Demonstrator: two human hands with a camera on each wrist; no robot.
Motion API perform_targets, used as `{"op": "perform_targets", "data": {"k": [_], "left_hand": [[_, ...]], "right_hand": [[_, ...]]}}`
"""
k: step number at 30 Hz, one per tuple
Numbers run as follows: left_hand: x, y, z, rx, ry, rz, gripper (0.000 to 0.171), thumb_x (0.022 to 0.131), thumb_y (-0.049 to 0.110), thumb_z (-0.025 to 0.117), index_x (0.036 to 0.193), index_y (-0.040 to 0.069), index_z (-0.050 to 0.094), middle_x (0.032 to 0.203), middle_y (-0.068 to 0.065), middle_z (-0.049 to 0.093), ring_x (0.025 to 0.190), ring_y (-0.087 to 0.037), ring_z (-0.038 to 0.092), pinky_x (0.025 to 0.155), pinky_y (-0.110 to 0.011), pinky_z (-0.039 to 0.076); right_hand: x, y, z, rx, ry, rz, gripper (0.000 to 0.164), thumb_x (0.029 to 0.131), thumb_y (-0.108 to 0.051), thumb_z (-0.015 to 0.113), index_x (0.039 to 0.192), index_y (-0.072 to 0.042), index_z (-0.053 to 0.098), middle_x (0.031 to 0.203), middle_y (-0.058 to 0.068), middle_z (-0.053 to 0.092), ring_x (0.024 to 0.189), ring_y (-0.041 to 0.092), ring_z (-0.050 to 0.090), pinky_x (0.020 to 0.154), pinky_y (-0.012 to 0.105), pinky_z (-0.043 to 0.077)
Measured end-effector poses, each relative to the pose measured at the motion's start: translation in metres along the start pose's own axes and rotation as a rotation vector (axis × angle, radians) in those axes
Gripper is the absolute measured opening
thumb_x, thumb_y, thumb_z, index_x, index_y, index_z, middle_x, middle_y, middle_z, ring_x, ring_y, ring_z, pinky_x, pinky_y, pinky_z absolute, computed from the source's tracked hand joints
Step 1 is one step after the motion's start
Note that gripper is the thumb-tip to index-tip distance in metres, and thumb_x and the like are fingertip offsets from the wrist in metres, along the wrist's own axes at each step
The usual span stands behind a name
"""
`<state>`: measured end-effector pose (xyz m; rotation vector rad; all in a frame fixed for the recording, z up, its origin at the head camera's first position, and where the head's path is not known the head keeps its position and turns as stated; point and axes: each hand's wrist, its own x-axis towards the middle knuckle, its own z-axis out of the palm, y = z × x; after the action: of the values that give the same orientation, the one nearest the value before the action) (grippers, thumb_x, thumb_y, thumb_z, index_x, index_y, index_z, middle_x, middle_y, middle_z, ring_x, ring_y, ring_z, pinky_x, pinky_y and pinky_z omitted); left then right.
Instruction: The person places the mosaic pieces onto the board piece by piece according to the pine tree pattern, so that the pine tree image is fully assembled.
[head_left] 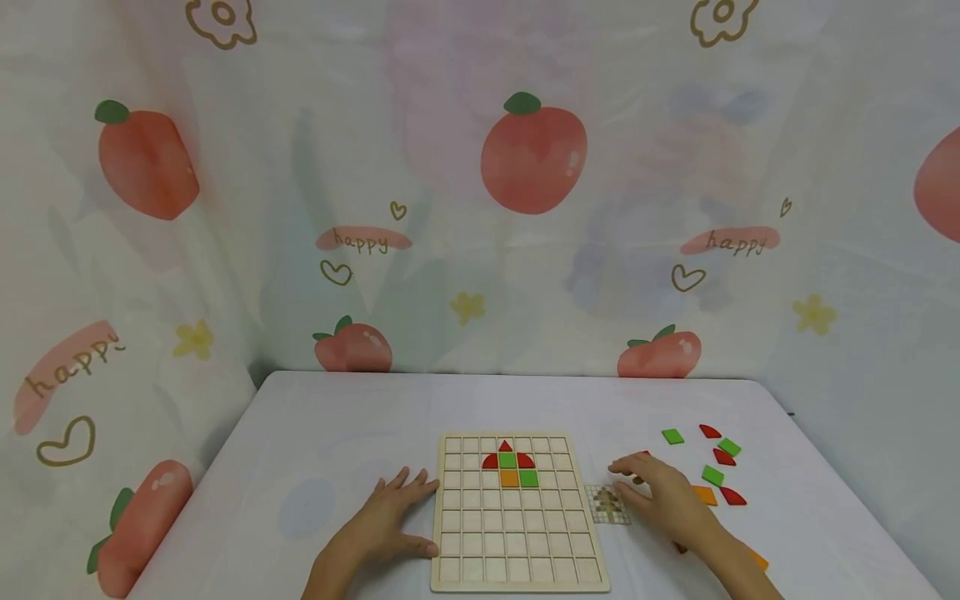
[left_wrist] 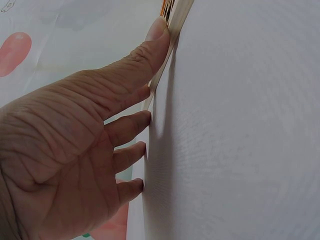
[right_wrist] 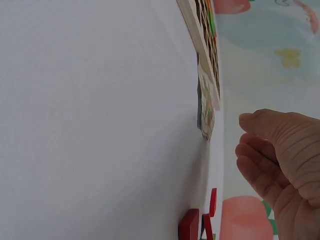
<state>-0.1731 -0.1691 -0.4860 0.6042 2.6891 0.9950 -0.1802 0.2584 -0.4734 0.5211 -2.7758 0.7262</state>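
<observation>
See the board just right of the fingers of the left hand, touched at its side. Find colored shapes up top on it. Looks only part done. Seems to be time for getting another shape. Likely calls for a pinch, a peek at the card, then laying flat in a free square. Find the card between board and right hand, just by the fingertips, and loose shapes mostly past and beside those fingers. On the left, see spread, straight fingers; on the right, softly bent ones, seemingly holding nothing. From the head, can see the tree on the card; from the right wrist, mostly a thin slant, plus bare fingertips. From the left wrist, can see the thumb against the board's edge.
</observation>
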Motion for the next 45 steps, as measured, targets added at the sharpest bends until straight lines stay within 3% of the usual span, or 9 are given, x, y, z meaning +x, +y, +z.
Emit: {"op": "perform_targets", "data": {"k": [4, 9, 15, 21, 29, 34, 45], "left_hand": [[-0.001, 0.0, 0.0, -0.002, 0.001, 0.005, 0.095, 0.067, 0.038, 0.092, 0.147, 0.006, 0.054, 0.157, -0.023, 0.043, 0.151, -0.051, 0.023, 0.119, -0.073, 0.01], [-0.001, 0.0, 0.0, 0.0, 0.003, 0.013, 0.094, 0.068, 0.038, 0.092, 0.147, 0.005, 0.054, 0.157, -0.023, 0.043, 0.15, -0.051, 0.023, 0.119, -0.073, 0.01], [-0.001, -0.001, 0.0, 0.007, 0.005, 0.023, 0.094, 0.069, 0.039, 0.092, 0.148, 0.005, 0.054, 0.157, -0.024, 0.043, 0.15, -0.052, 0.023, 0.119, -0.073, 0.01], [-0.001, -0.002, -0.001, 0.013, 0.003, 0.03, 0.094, 0.069, 0.039, 0.092, 0.148, 0.005, 0.054, 0.157, -0.023, 0.043, 0.15, -0.052, 0.024, 0.119, -0.073, 0.011], [0.0, -0.003, 0.0, 0.012, 0.002, 0.034, 0.094, 0.069, 0.039, 0.092, 0.148, 0.005, 0.054, 0.156, -0.024, 0.043, 0.15, -0.052, 0.024, 0.119, -0.074, 0.011], [-0.001, -0.003, 0.0, 0.013, -0.002, 0.033, 0.094, 0.069, 0.039, 0.092, 0.147, 0.005, 0.054, 0.156, -0.024, 0.043, 0.15, -0.052, 0.024, 0.119, -0.074, 0.011], [-0.001, -0.003, 0.0, 0.005, -0.003, 0.03, 0.094, 0.07, 0.039, 0.092, 0.148, 0.005, 0.053, 0.157, -0.023, 0.043, 0.15, -0.052, 0.024, 0.12, -0.072, 0.011]], "right_hand": [[-0.008, 0.009, -0.006, -0.017, 0.03, 0.022, 0.024, 0.086, -0.007, 0.081, 0.109, -0.011, 0.075, 0.107, -0.004, 0.072, 0.086, 0.013, 0.067, 0.074, 0.029, 0.06], [-0.017, 0.021, -0.011, -0.053, 0.01, 0.117, 0.028, 0.087, -0.014, 0.081, 0.114, -0.011, 0.074, 0.109, -0.002, 0.071, 0.089, 0.014, 0.063, 0.079, 0.034, 0.061], [-0.026, 0.03, -0.02, -0.044, -0.037, 0.201, 0.034, 0.087, -0.014, 0.082, 0.118, -0.007, 0.072, 0.107, 0.0, 0.071, 0.089, 0.016, 0.063, 0.071, 0.026, 0.06], [-0.034, 0.038, -0.03, -0.044, -0.077, 0.252, 0.038, 0.087, -0.016, 0.081, 0.121, -0.005, 0.07, 0.111, 0.007, 0.073, 0.096, 0.027, 0.07, 0.079, 0.044, 0.063], [-0.038, 0.052, -0.037, -0.058, -0.173, 0.312, 0.048, 0.086, -0.023, 0.082, 0.127, -0.001, 0.068, 0.114, 0.007, 0.071, 0.097, 0.023, 0.065, 0.085, 0.049, 0.061], [-0.038, 0.06, -0.04, -0.07, -0.223, 0.323, 0.05, 0.085, -0.023, 0.083, 0.127, 0.0, 0.068, 0.114, 0.007, 0.071, 0.099, 0.023, 0.065, 0.085, 0.049, 0.061], [-0.039, 0.064, -0.04, -0.096, -0.212, 0.3, 0.037, 0.084, -0.017, 0.084, 0.117, -0.004, 0.073, 0.105, 0.002, 0.072, 0.095, 0.021, 0.064, 0.083, 0.047, 0.062]]}}
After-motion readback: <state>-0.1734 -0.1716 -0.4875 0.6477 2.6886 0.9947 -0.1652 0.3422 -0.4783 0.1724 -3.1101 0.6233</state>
